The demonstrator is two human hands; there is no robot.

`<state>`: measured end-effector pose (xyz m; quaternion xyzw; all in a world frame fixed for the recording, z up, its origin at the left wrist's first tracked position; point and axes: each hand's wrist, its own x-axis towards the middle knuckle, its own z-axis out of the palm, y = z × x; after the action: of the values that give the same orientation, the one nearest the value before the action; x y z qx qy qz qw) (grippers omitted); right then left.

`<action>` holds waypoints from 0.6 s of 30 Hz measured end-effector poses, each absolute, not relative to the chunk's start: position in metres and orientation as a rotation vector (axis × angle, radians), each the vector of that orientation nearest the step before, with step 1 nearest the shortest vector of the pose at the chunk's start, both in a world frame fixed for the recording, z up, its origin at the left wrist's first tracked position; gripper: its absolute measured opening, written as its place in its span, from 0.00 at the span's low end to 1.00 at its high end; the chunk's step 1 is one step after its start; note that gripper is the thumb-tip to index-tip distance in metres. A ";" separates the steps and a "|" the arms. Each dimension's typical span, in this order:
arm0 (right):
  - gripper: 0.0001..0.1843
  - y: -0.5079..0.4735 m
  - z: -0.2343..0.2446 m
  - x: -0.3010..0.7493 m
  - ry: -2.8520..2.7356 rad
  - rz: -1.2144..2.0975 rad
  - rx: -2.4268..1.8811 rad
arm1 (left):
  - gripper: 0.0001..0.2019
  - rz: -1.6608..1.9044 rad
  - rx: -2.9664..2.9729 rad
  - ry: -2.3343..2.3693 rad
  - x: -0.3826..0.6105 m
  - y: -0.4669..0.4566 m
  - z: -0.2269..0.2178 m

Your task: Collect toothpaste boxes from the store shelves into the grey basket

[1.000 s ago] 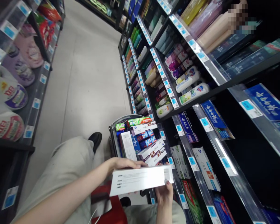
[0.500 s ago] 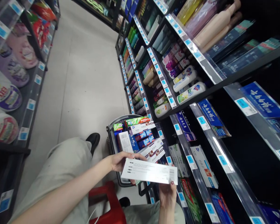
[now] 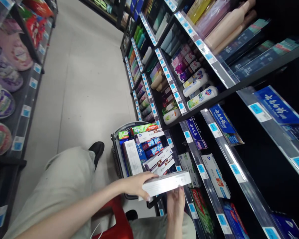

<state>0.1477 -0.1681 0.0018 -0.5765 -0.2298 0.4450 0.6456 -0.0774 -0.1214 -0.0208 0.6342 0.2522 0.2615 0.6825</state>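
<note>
Gripping the left end of a white box, the left hand has its thumb on the near side and fingers over the top. The right hand touches the right end from beneath; firmness of its hold cannot be determined. Box located above the near right corner of the basket. Contents: green Colgate carton at the far edge, white barcoded carton along the left edge, blue-and-red cartons mid-basket, white-and-purple cartons toward the right edge. Shelving stands just beside that edge.
</note>
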 end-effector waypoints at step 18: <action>0.35 -0.173 -0.011 0.095 -0.425 1.297 -1.321 | 0.32 0.771 2.192 0.994 -0.048 -0.156 -0.009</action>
<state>0.0947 -0.1728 -0.0106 -0.5654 -0.1822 0.5552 0.5821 -0.0476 -0.1563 -0.0087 0.8267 0.3748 0.2909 0.3023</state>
